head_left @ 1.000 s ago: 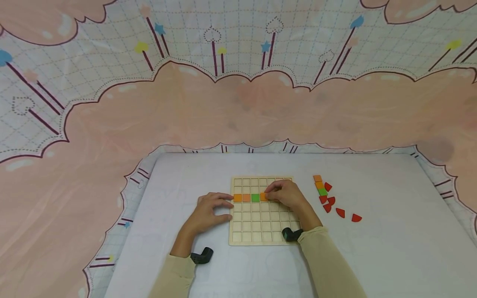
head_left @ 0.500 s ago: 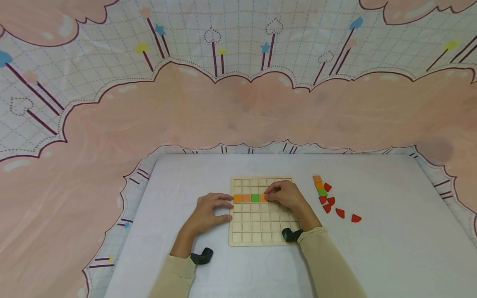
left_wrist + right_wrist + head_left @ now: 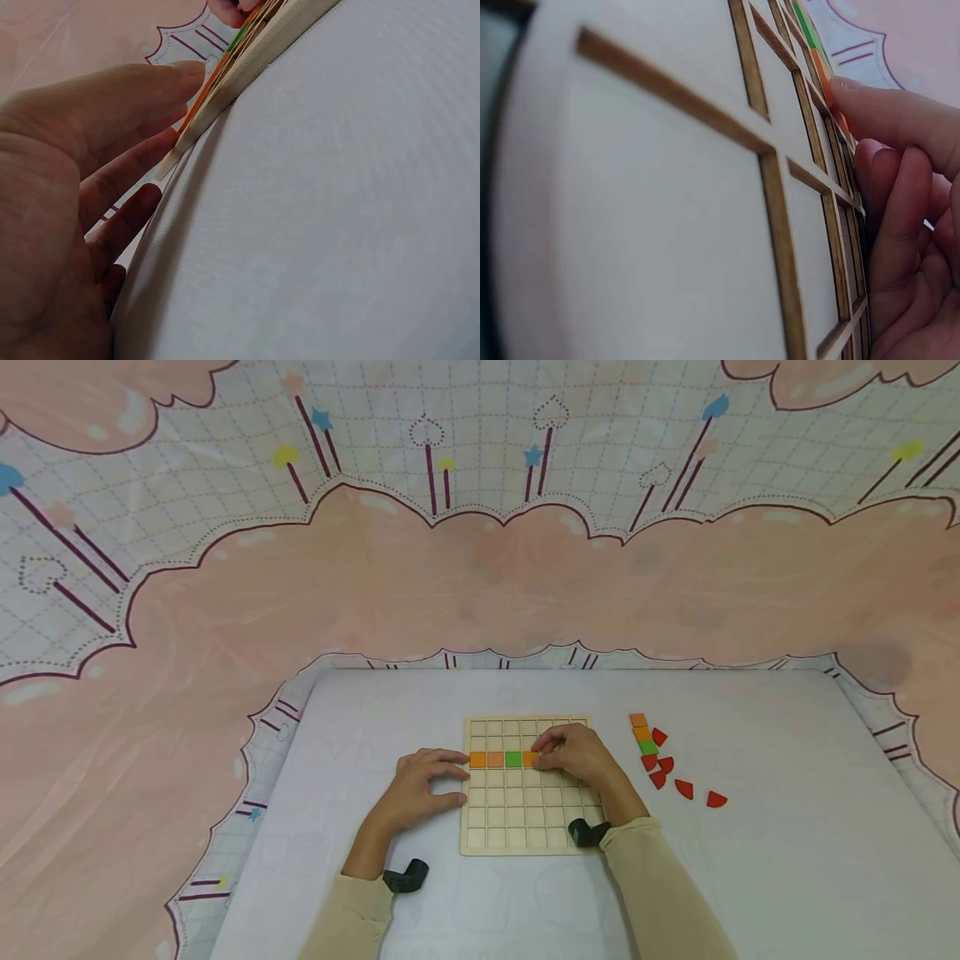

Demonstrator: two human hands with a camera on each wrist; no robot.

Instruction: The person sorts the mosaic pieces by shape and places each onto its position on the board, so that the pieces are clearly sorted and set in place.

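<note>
A square wooden grid board (image 3: 498,817) lies flat on the table. One row of it holds an orange tile (image 3: 477,760), a lighter orange tile (image 3: 495,760), a green tile (image 3: 513,759) and a further orange square tile (image 3: 528,759). My right hand (image 3: 576,758) pinches that last tile at its right side with thumb and index finger; in the right wrist view the other fingers are curled, and the thumb partly covers the tile. Along the board's left edge, my left hand (image 3: 422,785) rests its spread, relaxed fingertips and thumb, gripping nothing.
Right of the board are two loose orange tiles (image 3: 638,720), a green tile (image 3: 648,747) and several red quarter-round pieces (image 3: 684,789). A white cloth covers the table (image 3: 360,718); a patterned pink curtain (image 3: 480,577) hangs behind. Each wrist carries a black camera (image 3: 407,876).
The right thumb and index finger have shifted very slightly at the last orange tile, leaving a little more of it visible. The left hand and the board keep their places.
</note>
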